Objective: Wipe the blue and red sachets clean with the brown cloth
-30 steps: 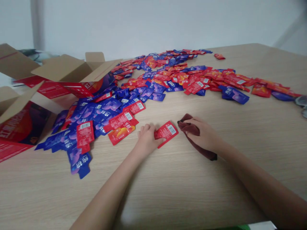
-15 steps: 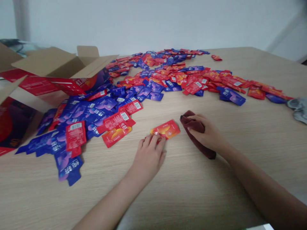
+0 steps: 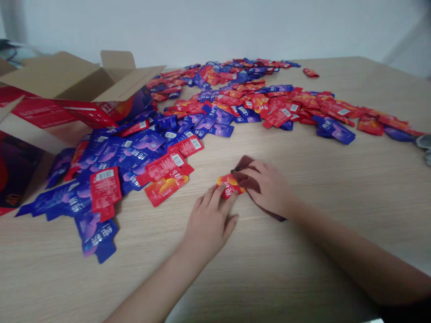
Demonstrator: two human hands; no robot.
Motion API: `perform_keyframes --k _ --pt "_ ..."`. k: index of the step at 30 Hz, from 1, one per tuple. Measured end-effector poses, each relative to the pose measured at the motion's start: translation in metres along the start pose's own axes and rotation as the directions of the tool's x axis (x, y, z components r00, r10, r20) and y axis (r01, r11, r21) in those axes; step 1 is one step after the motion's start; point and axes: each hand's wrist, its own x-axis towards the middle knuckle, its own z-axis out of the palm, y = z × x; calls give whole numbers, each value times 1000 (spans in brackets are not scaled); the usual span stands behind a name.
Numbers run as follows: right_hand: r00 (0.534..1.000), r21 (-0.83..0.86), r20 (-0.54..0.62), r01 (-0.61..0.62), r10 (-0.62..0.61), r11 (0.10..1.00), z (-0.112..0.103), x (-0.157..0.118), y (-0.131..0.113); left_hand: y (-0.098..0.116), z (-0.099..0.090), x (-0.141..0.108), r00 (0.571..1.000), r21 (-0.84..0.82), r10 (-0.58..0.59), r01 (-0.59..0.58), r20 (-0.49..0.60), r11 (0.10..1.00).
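Fingertips of my left hand (image 3: 209,220) press the near end of a red sachet (image 3: 229,185) with orange patterns against the table, the thumb standing apart. My right hand (image 3: 271,190) is closed on a dark maroon cloth (image 3: 244,161), folded and partly hidden under the fingers. The cloth covers the right end of the sachet. Left of my left hand lies another red and orange sachet (image 3: 166,188), overlapping more red ones with barcodes.
Blue and purple sachets (image 3: 116,157) spread across the left of the table (image 3: 215,278). A long heap of mixed red and blue sachets (image 3: 256,105) curves along the back. Open cardboard boxes (image 3: 81,83) stand at the left. A grey object (image 3: 424,143) sits at the right edge.
My right hand has moved left with the cloth, from beside the red sachet onto its right end. My left hand stays on the sachet. The camera view has shifted slightly.
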Motion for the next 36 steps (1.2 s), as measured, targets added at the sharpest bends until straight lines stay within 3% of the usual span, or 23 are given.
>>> perform_keyframes --k 3,6,8,10,13,15,18,23,27,31,33,36 --pt "995 10 30 -92 91 996 -11 -2 35 -2 -5 0 999 -17 -13 14 32 1000" --pt "991 -30 24 -128 129 991 -25 6 46 -4 -7 0 997 -9 -29 30 70 1000" --pt "990 -24 -52 -129 128 991 -29 13 35 -6 -6 -1 995 8 -20 19 100 1000" --pt "996 22 -75 -43 45 999 -27 19 14 -7 -5 -1 993 28 -6 2 116 1000" --pt "991 19 27 129 -129 991 -15 18 -16 -7 -3 -1 994 52 -19 14 107 999" --pt "987 -12 73 146 -145 989 -7 13 -20 -6 -2 -1 994 58 -30 25 104 998" --pt "996 -20 71 48 -47 999 -6 3 2 -6 -3 -1 992 53 -41 35 116 998" --pt "995 -17 75 -65 67 998 -28 0 45 -5 -4 0 987 37 -44 39 152 999" --pt "997 -27 -74 3 -5 1000 -38 10 19 -5 -3 0 990 43 -51 45 133 998" --pt "979 19 45 199 -199 980 -20 11 -19 -4 -3 -1 992 51 -55 50 115 997" --pt "972 33 98 210 -212 977 -11 6 -21 -4 -4 -1 991 57 -58 52 118 997" --pt "987 43 85 135 -138 990 -7 -3 -5 -4 -4 0 993 67 -52 45 107 997"
